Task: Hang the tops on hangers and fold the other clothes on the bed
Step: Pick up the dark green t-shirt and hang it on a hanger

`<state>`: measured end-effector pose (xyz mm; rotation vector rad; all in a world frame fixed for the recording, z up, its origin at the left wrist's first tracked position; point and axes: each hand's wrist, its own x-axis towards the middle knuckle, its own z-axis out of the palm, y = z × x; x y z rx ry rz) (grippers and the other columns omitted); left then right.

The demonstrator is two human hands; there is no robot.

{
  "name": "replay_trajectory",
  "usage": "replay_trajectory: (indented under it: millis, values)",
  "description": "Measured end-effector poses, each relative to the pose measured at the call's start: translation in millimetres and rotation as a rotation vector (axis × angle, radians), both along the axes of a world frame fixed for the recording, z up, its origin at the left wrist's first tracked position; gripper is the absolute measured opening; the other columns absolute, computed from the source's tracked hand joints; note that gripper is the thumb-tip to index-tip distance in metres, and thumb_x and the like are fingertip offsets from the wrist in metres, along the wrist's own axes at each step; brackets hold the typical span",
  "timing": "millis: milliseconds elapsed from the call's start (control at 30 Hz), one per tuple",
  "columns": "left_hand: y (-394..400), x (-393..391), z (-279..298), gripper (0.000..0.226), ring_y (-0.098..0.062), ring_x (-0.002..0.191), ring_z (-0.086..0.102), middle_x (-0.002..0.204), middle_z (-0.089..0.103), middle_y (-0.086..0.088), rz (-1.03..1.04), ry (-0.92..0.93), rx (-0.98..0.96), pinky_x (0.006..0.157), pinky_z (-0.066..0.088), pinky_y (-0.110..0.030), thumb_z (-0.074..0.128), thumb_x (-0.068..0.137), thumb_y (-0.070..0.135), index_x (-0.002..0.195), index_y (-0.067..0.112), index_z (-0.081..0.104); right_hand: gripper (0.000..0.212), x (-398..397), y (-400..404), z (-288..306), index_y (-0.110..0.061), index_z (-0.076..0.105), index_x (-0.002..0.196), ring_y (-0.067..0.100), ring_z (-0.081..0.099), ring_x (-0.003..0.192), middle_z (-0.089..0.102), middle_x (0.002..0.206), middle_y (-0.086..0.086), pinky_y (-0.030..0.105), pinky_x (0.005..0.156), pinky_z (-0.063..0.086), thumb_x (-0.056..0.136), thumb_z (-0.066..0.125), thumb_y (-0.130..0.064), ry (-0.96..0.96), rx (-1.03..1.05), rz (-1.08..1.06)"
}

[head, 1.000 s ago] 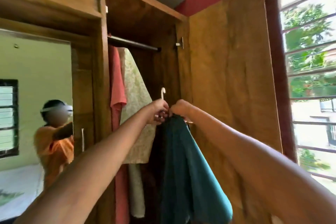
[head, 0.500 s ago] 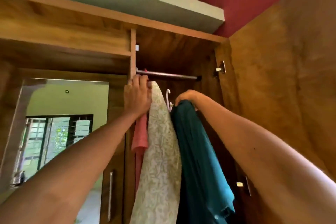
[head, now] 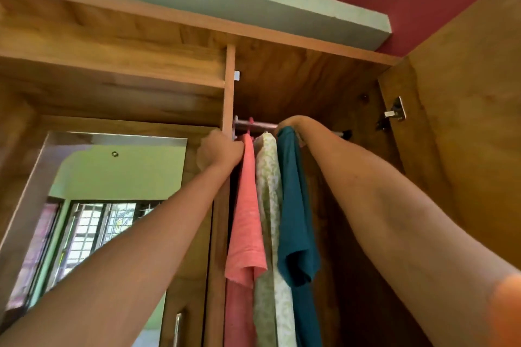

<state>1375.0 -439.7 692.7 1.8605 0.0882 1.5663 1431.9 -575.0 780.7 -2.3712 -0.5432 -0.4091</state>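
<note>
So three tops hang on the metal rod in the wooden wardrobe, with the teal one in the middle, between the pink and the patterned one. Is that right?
Not quite. In the head view the cream leaf-patterned top hangs in the middle; the teal top is rightmost, under the right hand, and the salmon-pink top is leftmost on the metal rod.

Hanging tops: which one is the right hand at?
The teal top, rightmost on the rod; right hand sits at its top. Pink and patterned tops hang left of it.
</note>
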Motion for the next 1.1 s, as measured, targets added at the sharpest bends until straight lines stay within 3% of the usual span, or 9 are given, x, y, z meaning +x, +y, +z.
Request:
replay_trajectory:
  millis: [67,233,300,400,633,833,933,1033,1100]
  values:
    - [1.1,1.8,1.0,0.032,-0.033,0.101,0.06,0.113,0.063,-0.014,0.017,-0.011,0.003,0.069,0.044,-0.032,0.061,0.085,0.029,0.108,0.007,0.06,0.034,8.1,7.5,9.1,-0.004,0.048,0.068,0.015,0.051,0.032,0.053,0.044,0.01,0.022,0.04,0.042,0.098,0.04,-0.018,-0.015,-0.016,-0.008]
    - [-0.6,0.9,-0.3,0.031,-0.031,0.1,0.06,0.114,0.063,-0.013,0.014,-0.005,0.008,0.07,0.046,-0.032,0.06,0.086,0.03,0.108,0.008,0.059,0.036,3.6,12.6,16.9,-0.004,0.048,0.067,0.018,0.048,0.05,0.052,0.046,0.011,0.023,0.049,0.04,0.099,0.039,-0.019,-0.051,-0.028,-0.024]
    - [-1.5,-1.5,-1.2,0.031,-0.03,0.101,0.06,0.116,0.062,-0.012,0.011,-0.003,0.011,0.068,0.043,-0.03,0.059,0.088,0.029,0.11,0.007,0.058,0.037,2.0,13.8,18.4,-0.004,0.046,0.066,0.017,0.048,0.045,0.047,0.057,0.012,0.021,0.043,0.04,0.099,0.037,-0.016,-0.086,-0.057,-0.038]
    - [-3.0,-4.5,-3.3,0.03,-0.029,0.103,0.059,0.118,0.06,-0.012,0.017,0.01,0.019,0.068,0.041,-0.03,0.056,0.09,0.027,0.112,0.007,0.055,0.041,7.2,16.0,24.2,-0.004,0.044,0.064,0.01,0.042,0.021,0.047,0.044,0.014,0.011,0.029,0.032,0.101,0.032,-0.017,-0.08,-0.068,-0.071]
    - [-6.0,-10.9,-7.2,0.028,-0.028,0.102,0.059,0.117,0.06,-0.012,0.022,0.031,0.037,0.066,0.039,-0.029,0.055,0.091,0.026,0.111,0.006,0.055,0.045,-8.7,-1.7,20.0,-0.005,0.05,0.056,0.008,0.038,0.018,0.043,0.026,0.002,0.014,0.025,0.031,0.099,0.041,-0.017,-0.075,0.019,-0.008]
    - [-5.6,-15.0,-10.2,0.028,-0.029,0.103,0.06,0.117,0.062,-0.012,0.023,0.005,0.028,0.067,0.04,-0.028,0.054,0.09,0.025,0.11,0.006,0.058,0.025,4.9,-20.9,-9.7,-0.01,0.049,0.073,0.008,0.053,0.032,0.058,0.047,0.003,0.015,0.034,0.043,0.091,0.06,-0.024,-0.021,0.301,0.065]
    - [-7.5,-13.6,-14.5,0.031,-0.03,0.104,0.059,0.119,0.06,-0.014,0.092,-0.038,0.083,0.07,0.04,-0.03,0.049,0.094,0.026,0.115,0.004,0.055,0.023,-2.8,-30.6,-32.0,-0.011,0.052,0.084,0.011,0.051,0.059,0.053,0.072,0.001,0.023,0.052,0.041,0.085,0.067,-0.028,-0.094,0.444,0.094]
    - [-8.6,-7.5,-23.5,0.05,-0.031,0.117,0.05,0.136,0.044,-0.016,0.198,-0.053,0.186,0.087,0.042,-0.036,0.043,0.096,0.03,0.139,0.006,0.035,0.037,-18.1,-37.1,-47.0,-0.01,0.051,0.109,0.011,0.047,0.062,0.051,0.075,0.001,0.024,0.053,0.036,0.085,0.066,-0.033,-0.206,0.504,0.081]
    - [-11.0,-6.1,-37.6,0.057,-0.032,0.125,0.042,0.143,0.037,-0.015,0.346,-0.103,0.286,0.098,0.038,-0.04,0.046,0.094,0.033,0.143,0.008,0.029,0.036,-27.4,-43.1,-59.2,-0.011,0.055,0.105,0.014,0.049,0.063,0.056,0.083,0.003,0.025,0.056,0.038,0.085,0.064,-0.039,-0.305,0.488,0.048]
